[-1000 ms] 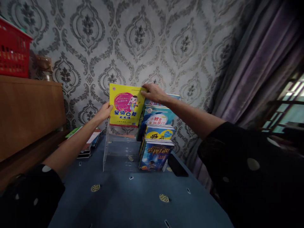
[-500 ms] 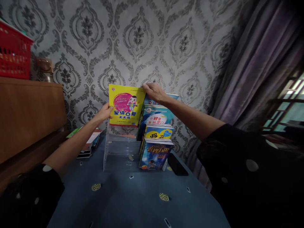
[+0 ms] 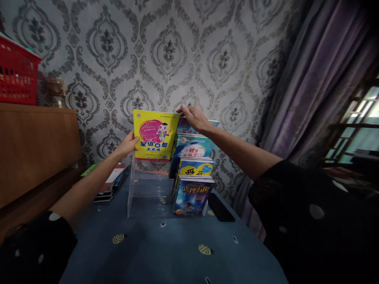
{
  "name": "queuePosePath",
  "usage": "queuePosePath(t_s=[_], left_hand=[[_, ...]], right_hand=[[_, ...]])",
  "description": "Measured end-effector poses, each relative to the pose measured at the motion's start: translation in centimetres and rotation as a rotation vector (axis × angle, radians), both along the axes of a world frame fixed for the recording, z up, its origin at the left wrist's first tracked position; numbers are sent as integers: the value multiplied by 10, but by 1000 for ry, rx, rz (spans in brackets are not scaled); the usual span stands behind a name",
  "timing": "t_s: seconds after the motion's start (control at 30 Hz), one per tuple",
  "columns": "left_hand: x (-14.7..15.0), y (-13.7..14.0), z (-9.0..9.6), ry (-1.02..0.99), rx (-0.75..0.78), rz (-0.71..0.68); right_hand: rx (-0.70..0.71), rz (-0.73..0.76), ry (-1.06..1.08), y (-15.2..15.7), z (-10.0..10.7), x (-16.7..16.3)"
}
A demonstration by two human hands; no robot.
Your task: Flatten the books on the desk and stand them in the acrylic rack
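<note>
A yellow workbook [image 3: 155, 134] with a cartoon child on its cover stands upright in the back left of a clear acrylic book rack [image 3: 152, 185]. My left hand [image 3: 130, 142] grips its left edge, thumb in front and fingers behind. At the top right corner is my right hand [image 3: 194, 117], fingers slightly apart, their tips at or just over the corner. Books fill the rack's right side in tiers: a blue book [image 3: 189, 127] partly behind my right wrist, a light blue book [image 3: 195, 146], a yellow and blue book [image 3: 195, 167] and a dark blue book [image 3: 192, 197] in front.
A black phone [image 3: 220, 207] lies right of the rack on the blue tablecloth [image 3: 166, 252]. Stacked books [image 3: 111, 181] lie behind my left forearm. A wooden cabinet [image 3: 38, 146] with a red basket [image 3: 17, 71] stands left; patterned wall behind, purple curtain [image 3: 302, 98] right.
My right hand's fingers have loosened and lifted slightly at the workbook's corner. My left hand keeps its hold. The whole view has shifted a little.
</note>
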State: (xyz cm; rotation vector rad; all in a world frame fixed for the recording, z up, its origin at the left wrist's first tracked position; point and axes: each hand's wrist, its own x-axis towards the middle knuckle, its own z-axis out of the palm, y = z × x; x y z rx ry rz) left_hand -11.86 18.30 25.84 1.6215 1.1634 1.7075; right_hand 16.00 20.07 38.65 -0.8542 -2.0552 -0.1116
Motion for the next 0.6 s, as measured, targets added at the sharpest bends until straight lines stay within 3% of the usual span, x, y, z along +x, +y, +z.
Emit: queuePosePath(t_s=[0.23,0.33,0.4,0.47,0.6], left_hand=[[-14,1,-7,38,-10,91],[-38,-1,-21,68,-32,186],[-57,-5,-38,273,-106,310],[-75,-13,-59,813,-270,493],[-96,-31,-107,1092,-458,509]], right_hand=[[-17,-18,78,-18,-5,0],[128,-38,195,-38,-22,4],[265,-21,164,-60,-44,8],[374,50,37,-85,-73,11],[398,285,-198,-128,-154,6]])
